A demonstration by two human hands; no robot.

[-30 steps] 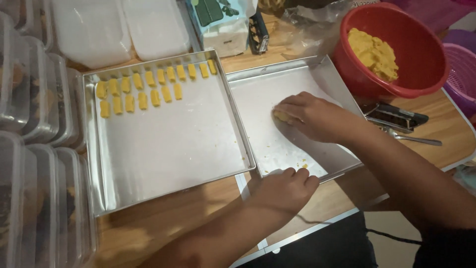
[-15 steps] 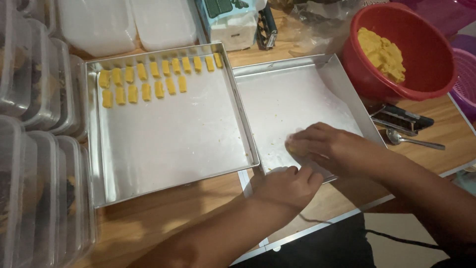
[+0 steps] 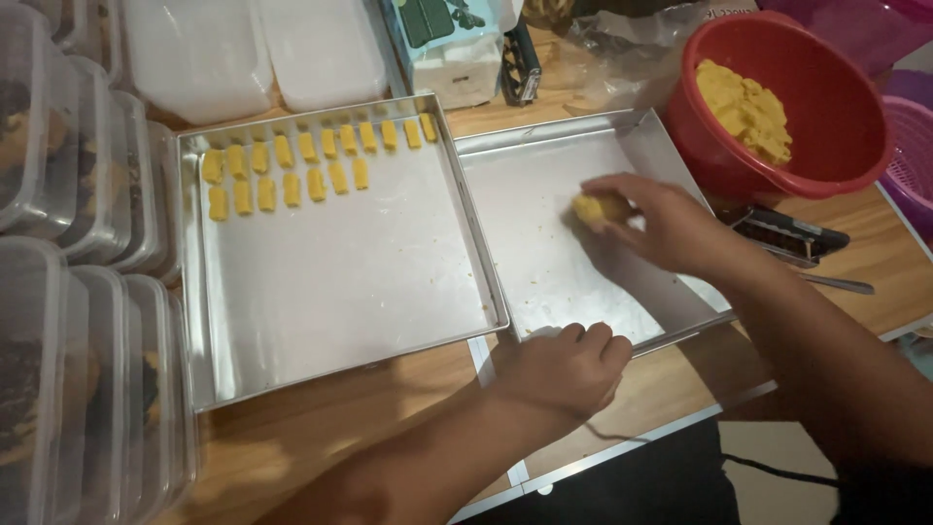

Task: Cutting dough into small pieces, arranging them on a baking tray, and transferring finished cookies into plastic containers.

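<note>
The small lump of yellow dough lies on the floor of the right shallow square metal tray, in its far half. The right hand is on top of the lump, with the palm down and the fingers bent over it, so the hand covers and presses the dough; only the left end of the lump shows under the fingertips. The left hand is closed into a loose fist and rests at the near edge of this tray, touching the rim; it holds nothing that I can see.

Just left of this tray stands a second, larger metal tray, and its right rim lies over the left rim of the first one. In its far left corner there are two rows of small yellow dough pieces. Both trays stand on the wooden counter. At the far right is a red plastic bowl with more yellow dough inside. Near the bowl, right of the right hand, lies a dark metal tool. Along the left side stand stacked clear plastic containers.
</note>
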